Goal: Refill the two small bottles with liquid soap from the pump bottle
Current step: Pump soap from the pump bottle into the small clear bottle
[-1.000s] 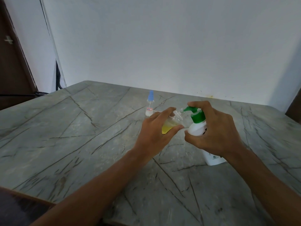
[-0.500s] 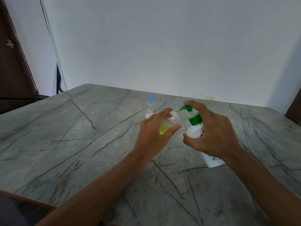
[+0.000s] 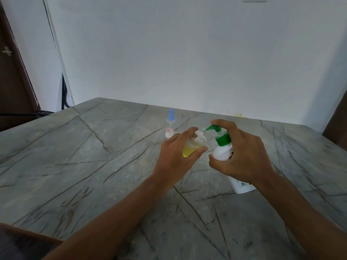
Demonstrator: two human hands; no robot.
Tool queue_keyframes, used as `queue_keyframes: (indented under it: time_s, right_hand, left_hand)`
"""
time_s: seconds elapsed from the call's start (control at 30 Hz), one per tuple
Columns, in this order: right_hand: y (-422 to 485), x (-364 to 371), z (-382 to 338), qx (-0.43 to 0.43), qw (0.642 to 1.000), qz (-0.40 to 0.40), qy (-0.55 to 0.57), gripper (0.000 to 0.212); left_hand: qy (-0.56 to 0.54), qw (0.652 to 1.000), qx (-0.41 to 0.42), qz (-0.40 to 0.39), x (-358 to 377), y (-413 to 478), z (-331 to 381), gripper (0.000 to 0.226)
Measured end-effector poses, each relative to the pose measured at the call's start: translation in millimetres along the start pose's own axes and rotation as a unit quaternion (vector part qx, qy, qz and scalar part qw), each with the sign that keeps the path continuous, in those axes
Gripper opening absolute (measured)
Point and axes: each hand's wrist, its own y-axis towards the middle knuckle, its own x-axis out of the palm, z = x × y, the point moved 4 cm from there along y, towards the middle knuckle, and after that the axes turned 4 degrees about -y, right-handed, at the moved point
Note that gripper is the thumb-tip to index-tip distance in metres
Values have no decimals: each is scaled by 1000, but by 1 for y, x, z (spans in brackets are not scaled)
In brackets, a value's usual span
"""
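Yellow soap sits in the bottom of the clear small bottle [image 3: 193, 145] that my left hand [image 3: 175, 158] pinches between thumb and fingers, tilted with its open neck up and to the right, touching the spout of the pump bottle [image 3: 224, 149]. My right hand [image 3: 242, 156] is wrapped around that white pump bottle's shoulder, thumb in front, forefinger [image 3: 224, 124] laid on top of the green pump head. The pump bottle stands on the grey stone table [image 3: 84, 166] with its base near me, to the right. What is inside it I cannot tell.

I count two small bottles: the one I hold, and a second [image 3: 170, 124] standing upright farther away and a little to the left, with a blue cap, a small label and a white base, apart from my hands. One pump bottle.
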Motion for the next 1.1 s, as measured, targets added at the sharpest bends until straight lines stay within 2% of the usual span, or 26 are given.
queue_keyframes:
  time_s: [0.2,0.8,1.0,1.1]
  right_hand:
    - [0,3,0,-5,1000,-20,-17,101]
    - [2,1,0,6,1000,-4,24,80]
    - [2,3,1,9,1000,-12,17,80]
    - [1,3,0,5,1000,-19,-3,87]
  left_hand:
    - [-4,1000,-12,9,-3,1,-2,55]
    - [7,1000,4,-19,2,1,-2,57]
    - [10,1000,4,-16,1,1,-2,56]
    - [8,1000,-6,-3,-2,2,-5,55]
